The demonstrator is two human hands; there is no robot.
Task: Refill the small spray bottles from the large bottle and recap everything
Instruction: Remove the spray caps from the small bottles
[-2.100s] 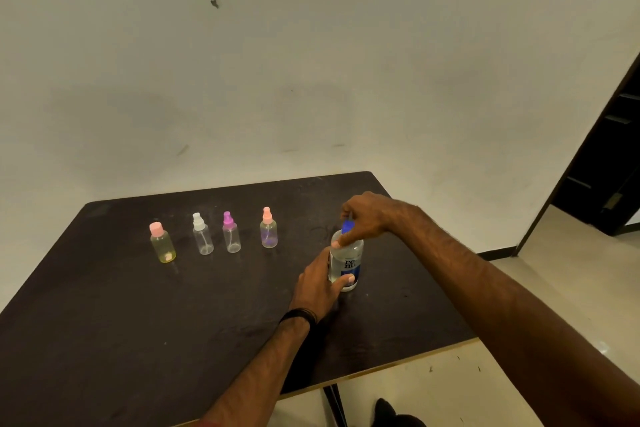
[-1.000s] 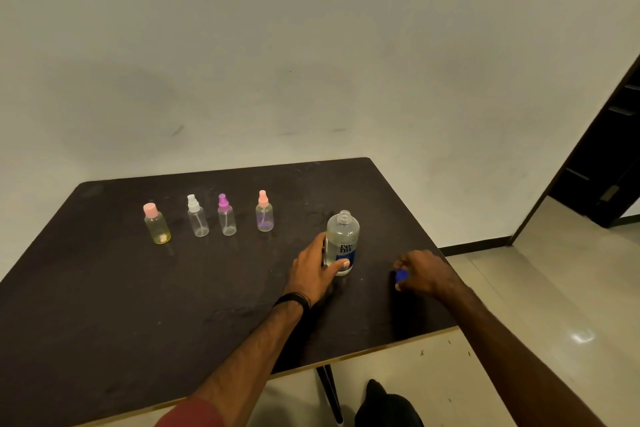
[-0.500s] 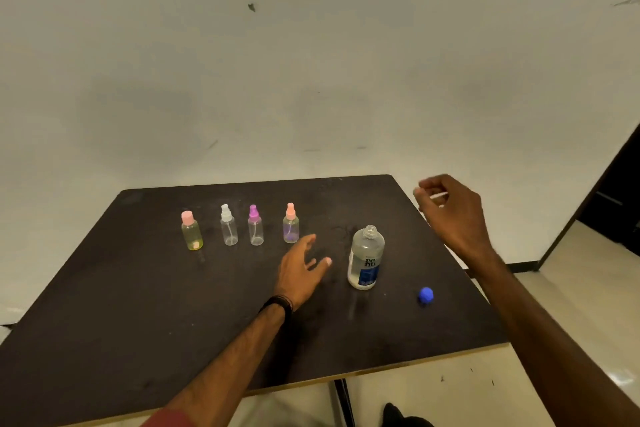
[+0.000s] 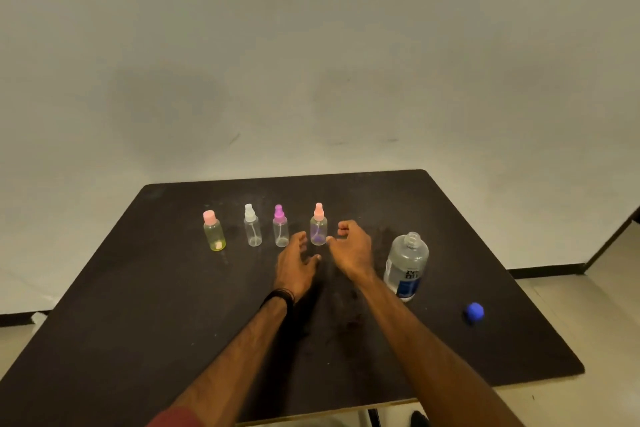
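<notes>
Head view, table: a dark table (image 4: 138, 322) is filling the lower half of the frame, with a pale wall behind it.
Head view, my left hand: my left hand (image 4: 294, 267) is reaching up the middle of the frame, fingers spread loosely and holding nothing, just below and left of the salmon-topped spray bottle (image 4: 318, 225).
Head view, my right hand: my right hand (image 4: 349, 250) is hovering just right of that same bottle, fingers partly curled, thumb pointing toward it, gripping nothing; whether the thumb is touching the bottle I cannot tell.
Head view, small bottles: four are standing upright in a row at centre left of the frame: a yellowish bottle with a pink cap (image 4: 214, 231), a clear bottle with a white sprayer (image 4: 252, 230), a clear bottle with a magenta sprayer (image 4: 280, 231), then the salmon-topped one at the right end.
Head view, large bottle: the large bottle (image 4: 406, 267) is standing upright and uncapped, right of my right hand.
Head view, cap: its blue cap (image 4: 474, 313) is lying on the table at lower right, apart from the bottle.
</notes>
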